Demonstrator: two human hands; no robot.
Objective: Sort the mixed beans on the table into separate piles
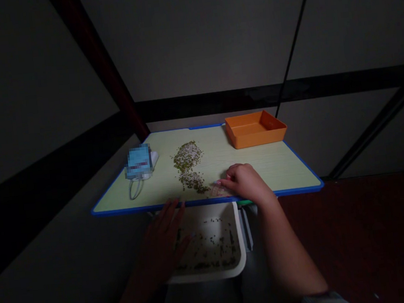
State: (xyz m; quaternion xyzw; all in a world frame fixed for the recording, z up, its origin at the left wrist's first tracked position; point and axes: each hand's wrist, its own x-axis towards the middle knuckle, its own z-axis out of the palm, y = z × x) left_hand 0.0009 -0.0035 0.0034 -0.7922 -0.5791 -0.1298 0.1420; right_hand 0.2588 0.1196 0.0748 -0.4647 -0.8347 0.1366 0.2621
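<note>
Small greenish and pale beans or seeds (187,158) lie in a loose heap on the pale table (158,184), trailing toward its front edge. My right hand (244,181) rests near that edge, right of the trail, with its fingers closed in a pinch. Whatever they hold is too small to make out. Faint reddish lines (220,191) show on the tabletop below the fingertips. My left hand (162,236) is in shadow, fingers stretched out, by the front edge and over the left side of a white bin (240,243). Dark bits like the seeds are scattered inside the bin.
An orange open box (256,137) stands at the table's back right. On the left is a light blue, blurred-out object (138,162) with a looped cord (131,191). A blue rim (291,192) edges the table, with the wall close behind.
</note>
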